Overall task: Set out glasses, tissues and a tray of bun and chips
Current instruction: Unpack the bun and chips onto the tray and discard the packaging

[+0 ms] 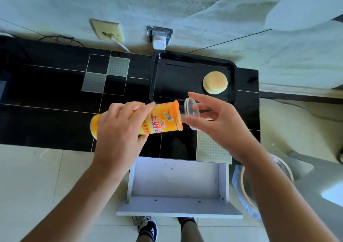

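Note:
My left hand [120,124] grips an orange and yellow chip can [159,119], held sideways over the black table with its mouth pointing right. My right hand [213,119] pinches the can's clear plastic lid [192,109] just off the can's mouth, above the near edge of the black tray [185,59]. A round pale bun [215,82] lies on the tray's right side. No glasses or tissues show.
The black glass table [55,93] with grey squares runs left to right along a white wall with two sockets [159,37]. A white drawer [176,182] stands pulled out below the table edge. A lined bin [246,186] sits at the right by my feet.

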